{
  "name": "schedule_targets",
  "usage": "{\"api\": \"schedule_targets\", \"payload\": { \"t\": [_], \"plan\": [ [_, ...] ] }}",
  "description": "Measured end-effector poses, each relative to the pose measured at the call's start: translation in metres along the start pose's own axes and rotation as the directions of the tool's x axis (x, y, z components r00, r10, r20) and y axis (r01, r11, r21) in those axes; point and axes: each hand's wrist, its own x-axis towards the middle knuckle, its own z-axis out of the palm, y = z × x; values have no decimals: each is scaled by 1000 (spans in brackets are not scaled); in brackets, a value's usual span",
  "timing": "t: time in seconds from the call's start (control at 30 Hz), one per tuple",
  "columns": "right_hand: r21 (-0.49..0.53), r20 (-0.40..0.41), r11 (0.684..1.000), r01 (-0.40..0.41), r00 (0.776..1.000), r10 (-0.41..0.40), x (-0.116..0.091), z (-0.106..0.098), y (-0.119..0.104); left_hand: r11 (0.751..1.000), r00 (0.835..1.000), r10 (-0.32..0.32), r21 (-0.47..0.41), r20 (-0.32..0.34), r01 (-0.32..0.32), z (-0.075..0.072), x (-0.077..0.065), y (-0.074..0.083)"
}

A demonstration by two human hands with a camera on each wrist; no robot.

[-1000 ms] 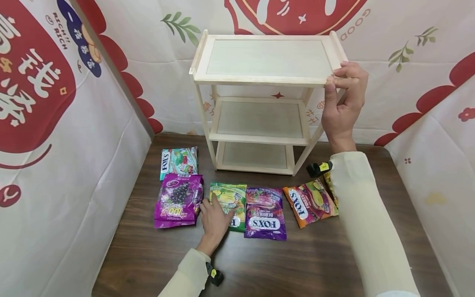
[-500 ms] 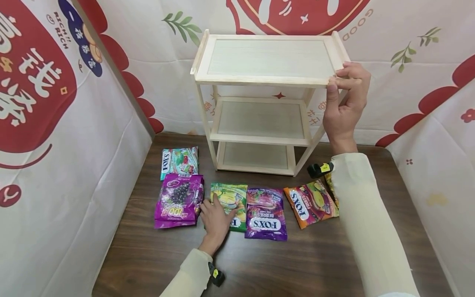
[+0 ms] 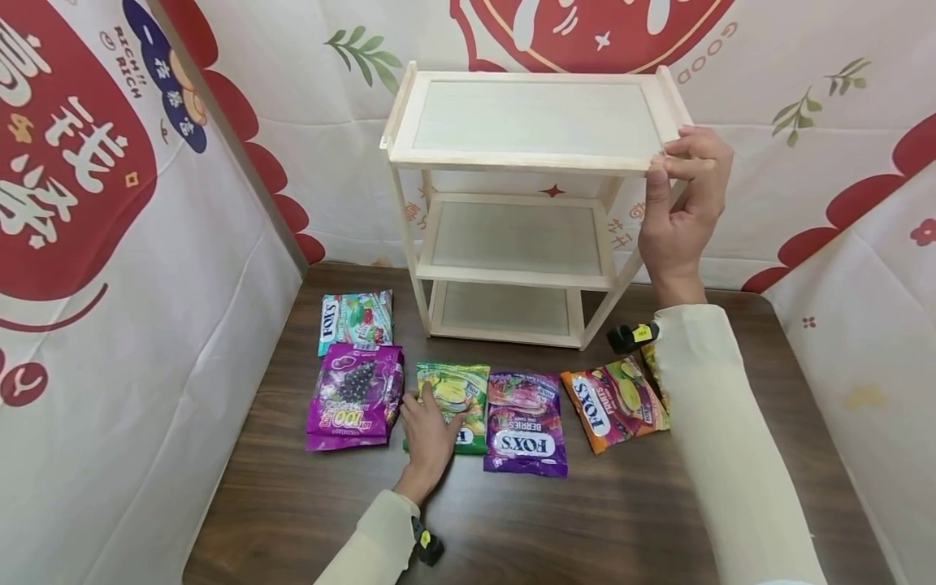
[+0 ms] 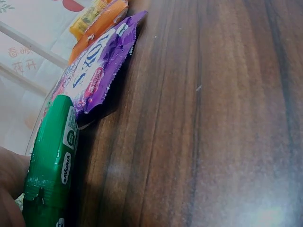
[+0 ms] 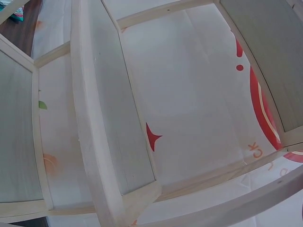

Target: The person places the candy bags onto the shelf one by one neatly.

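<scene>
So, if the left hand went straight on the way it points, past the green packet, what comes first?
Past the green packet, the left hand would probably meet the wooden rack, near its lower left front corner, though depth is unclear.

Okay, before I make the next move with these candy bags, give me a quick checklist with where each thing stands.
1. Rack upright on the table: ok. The rack stands behind the bags on the table.
2. Right hand on the rack: ok. The right hand holds the top tier's front right corner.
3. Left hand on the green bag: ok. The left hand touches the green bag.
4. Left-hand grip secure: cannot tell. Whether it pinches the bag is unclear.
5. Yellow bag fully visible from the head camera: not ok. The right sleeve covers part of the yellow bag.
</scene>
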Motion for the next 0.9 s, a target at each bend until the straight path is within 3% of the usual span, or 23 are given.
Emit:
{"api": "schedule_targets", "payload": {
  "t": [0.23,0.4,0.5,0.67,0.9],
  "plan": [
    [13,8,1000,-6,1000,6,-1,2,-1,990,1000,-27,-139,16,29,-5,-1,-5],
    [9,-8,1000,0,1000,0,0,3,-2,976,1000,-4,-218,6,6,-11,2,-6],
    [8,-8,1000,4,1000,-4,0,1,-1,976,999,27,-213,-23,-31,-13,3,-5],
    [26,0,1000,3,1000,-3,0,1,-1,986,989,89,-132,-117,-104,-16,7,-7],
    [11,0,1000,1,1000,-1,1,-3,-1,985,979,146,-76,-140,-158,-21,14,-7]
  ]
}}
